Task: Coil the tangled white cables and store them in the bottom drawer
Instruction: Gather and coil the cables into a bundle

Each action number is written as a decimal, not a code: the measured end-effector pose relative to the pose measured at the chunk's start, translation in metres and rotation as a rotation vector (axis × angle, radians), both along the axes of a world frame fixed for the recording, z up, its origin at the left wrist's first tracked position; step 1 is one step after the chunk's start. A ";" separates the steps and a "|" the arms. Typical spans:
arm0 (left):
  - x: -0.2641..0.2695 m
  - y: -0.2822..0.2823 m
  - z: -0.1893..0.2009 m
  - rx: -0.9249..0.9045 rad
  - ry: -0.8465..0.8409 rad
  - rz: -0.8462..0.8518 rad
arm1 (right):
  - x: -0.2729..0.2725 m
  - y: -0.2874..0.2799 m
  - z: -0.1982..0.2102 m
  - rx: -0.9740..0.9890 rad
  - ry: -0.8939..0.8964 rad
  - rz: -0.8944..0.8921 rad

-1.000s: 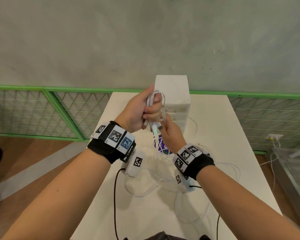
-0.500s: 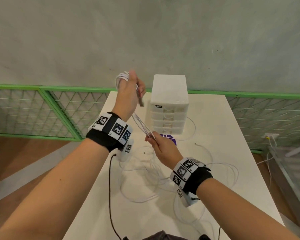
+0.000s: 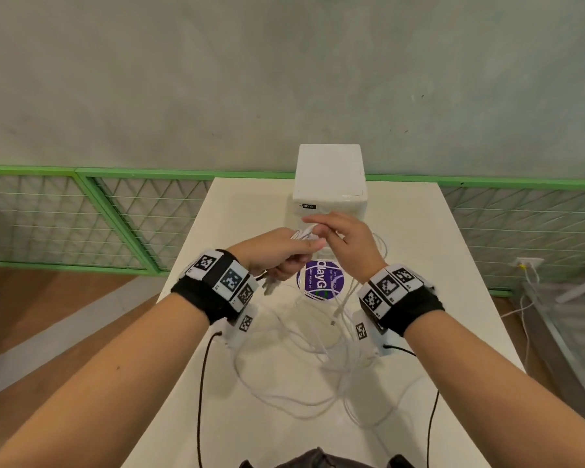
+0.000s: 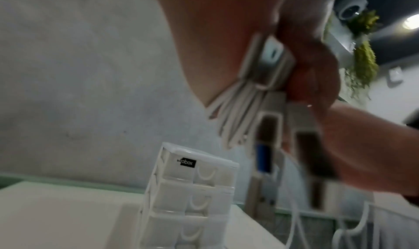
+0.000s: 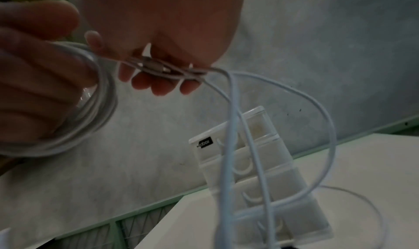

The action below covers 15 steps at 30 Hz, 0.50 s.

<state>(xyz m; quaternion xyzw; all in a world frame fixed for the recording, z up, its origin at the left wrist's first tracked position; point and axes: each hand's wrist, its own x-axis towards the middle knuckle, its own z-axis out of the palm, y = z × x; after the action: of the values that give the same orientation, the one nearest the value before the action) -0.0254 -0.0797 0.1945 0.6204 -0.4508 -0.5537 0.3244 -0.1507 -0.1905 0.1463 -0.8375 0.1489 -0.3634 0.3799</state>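
Just in front of the white drawer unit [image 3: 330, 177], the left hand [image 3: 277, 251] grips a coiled bundle of white cables [image 5: 95, 99], while the right hand [image 3: 347, 238] pinches strands beside it. Loose cable loops [image 3: 301, 366] lie on the table [image 3: 453, 298] nearer the person than the unit.

White table [image 3: 419, 251] against a grey wall. White drawer unit [image 3: 330, 179] stands upright at the far edge, centre, black label on its top drawer front. Just in front of the drawer unit, a round purple sticker [image 3: 321, 282] flat on the top. Nearer than the sticker, loose white cables [image 3: 294, 376] sprawl in overlapping loops; one thin loop lies right of the drawer unit. All drawers look closed.
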 end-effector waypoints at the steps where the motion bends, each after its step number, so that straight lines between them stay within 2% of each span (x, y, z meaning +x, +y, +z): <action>1: -0.001 0.000 0.000 -0.013 0.072 0.000 | 0.002 0.004 -0.002 0.071 0.013 0.029; 7: -0.004 0.000 -0.004 -0.057 0.455 0.038 | 0.007 0.023 0.000 0.517 -0.060 0.155; 11: 0.001 -0.001 -0.008 -0.091 0.501 0.091 | 0.009 0.029 0.007 0.649 -0.100 0.229; 13: 0.004 -0.001 -0.007 -0.115 0.481 0.103 | 0.010 0.028 0.008 0.628 -0.103 0.240; 15: 0.006 0.000 -0.006 -0.141 0.432 0.118 | 0.011 0.028 0.009 0.561 -0.072 0.176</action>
<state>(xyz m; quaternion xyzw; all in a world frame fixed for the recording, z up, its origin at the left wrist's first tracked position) -0.0195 -0.0797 0.1887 0.4887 -0.3713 -0.6209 0.4876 -0.1393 -0.1628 0.1553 -0.6960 0.1571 -0.3031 0.6317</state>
